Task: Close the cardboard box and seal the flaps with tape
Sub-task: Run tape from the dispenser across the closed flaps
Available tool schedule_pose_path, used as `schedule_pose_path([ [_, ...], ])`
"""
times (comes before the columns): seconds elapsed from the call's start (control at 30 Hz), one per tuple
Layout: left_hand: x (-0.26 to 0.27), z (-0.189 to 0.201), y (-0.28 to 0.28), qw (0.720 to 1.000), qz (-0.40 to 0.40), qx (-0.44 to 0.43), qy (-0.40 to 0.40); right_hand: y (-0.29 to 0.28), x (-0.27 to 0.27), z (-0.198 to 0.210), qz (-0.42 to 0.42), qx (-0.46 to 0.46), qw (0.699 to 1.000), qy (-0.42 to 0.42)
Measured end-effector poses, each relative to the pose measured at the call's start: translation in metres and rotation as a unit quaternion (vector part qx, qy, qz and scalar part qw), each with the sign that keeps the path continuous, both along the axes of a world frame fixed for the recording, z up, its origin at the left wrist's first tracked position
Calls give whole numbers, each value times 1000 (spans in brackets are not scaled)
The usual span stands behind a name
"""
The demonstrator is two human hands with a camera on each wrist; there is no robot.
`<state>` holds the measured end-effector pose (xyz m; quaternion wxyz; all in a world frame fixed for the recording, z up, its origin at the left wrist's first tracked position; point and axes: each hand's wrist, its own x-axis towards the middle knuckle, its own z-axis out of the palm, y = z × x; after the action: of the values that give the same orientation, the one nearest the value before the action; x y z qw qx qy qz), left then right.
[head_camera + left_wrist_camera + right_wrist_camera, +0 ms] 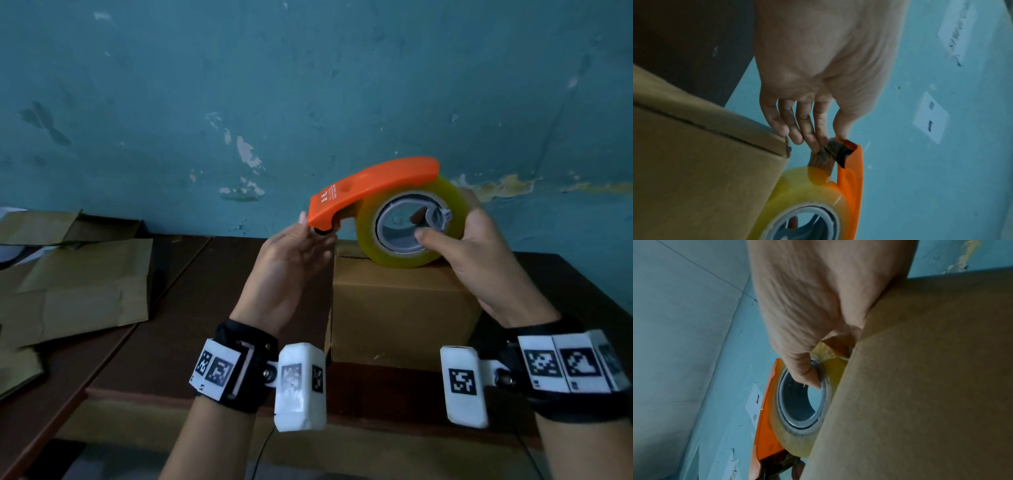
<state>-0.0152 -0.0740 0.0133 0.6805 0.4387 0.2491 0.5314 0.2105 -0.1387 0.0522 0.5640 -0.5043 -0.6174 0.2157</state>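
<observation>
A brown cardboard box (400, 308) stands on the dark table with its top flaps down; the flap seam shows in the left wrist view (701, 125). Above the box I hold an orange tape dispenser (370, 185) carrying a yellowish tape roll (411, 253). My right hand (479, 240) grips the roll, thumb on its grey core (812, 374), fingers wrapped behind. My left hand (301, 240) is at the dispenser's front end; its fingertips (818, 142) pinch the loose tape end by the cutter (840, 152), with a short strip of tape stretched back to the roll (812, 191).
Flattened cardboard sheets (78, 291) lie on the table's left side. A peeling blue wall (308, 85) rises right behind the table. The dark wooden table (205, 308) has its front edge close to my wrists.
</observation>
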Motion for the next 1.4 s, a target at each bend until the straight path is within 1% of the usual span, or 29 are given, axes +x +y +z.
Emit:
schedule_pose_path([
  [0.07, -1, 1, -1, 998, -24, -35, -42, -1, -1, 1, 3, 3, 1000, -1],
  [0.1, -1, 2, -1, 997, -28, -49, -50, -2, -1, 1, 5, 5, 1000, 1],
  [0.17, -1, 3, 0, 997, -25, -61, -46, -3, -1, 1, 11, 7, 1000, -3],
  [0.27, -1, 5, -1, 997, 2, -67, -30, -2, -1, 1, 15, -4, 1000, -13],
  [0.33, -2, 5, -1, 996, 19, -77, -35, -1, 0, 0, 16, -8, 1000, -7],
  [0.43, -2, 7, -2, 994, 18, -97, -52, 0, 1, -1, 23, -7, 1000, 5],
  [0.63, -1, 12, -7, 981, -50, -161, -98, 1, -1, -1, 42, -8, 998, 41],
  [0.77, -2, 15, -6, 971, -69, -195, -121, 0, -1, -1, 46, -13, 997, 56],
  [0.83, -2, 14, -6, 974, -56, -190, -109, 0, -2, 0, 44, -16, 997, 61],
  [0.97, -5, 13, -5, 990, 3, -138, -43, 0, -2, -1, 43, -15, 996, 74],
  [1.1, -14, 11, -2, 993, 23, -110, 19, 1, -2, -1, 39, -11, 997, 68],
  [1.27, -19, 7, -2, 994, 52, -56, 76, -1, -2, 2, 49, -15, 996, 73],
  [1.4, -26, 2, -1, 994, 48, -61, 75, -2, 0, 3, 39, -12, 996, 75],
])
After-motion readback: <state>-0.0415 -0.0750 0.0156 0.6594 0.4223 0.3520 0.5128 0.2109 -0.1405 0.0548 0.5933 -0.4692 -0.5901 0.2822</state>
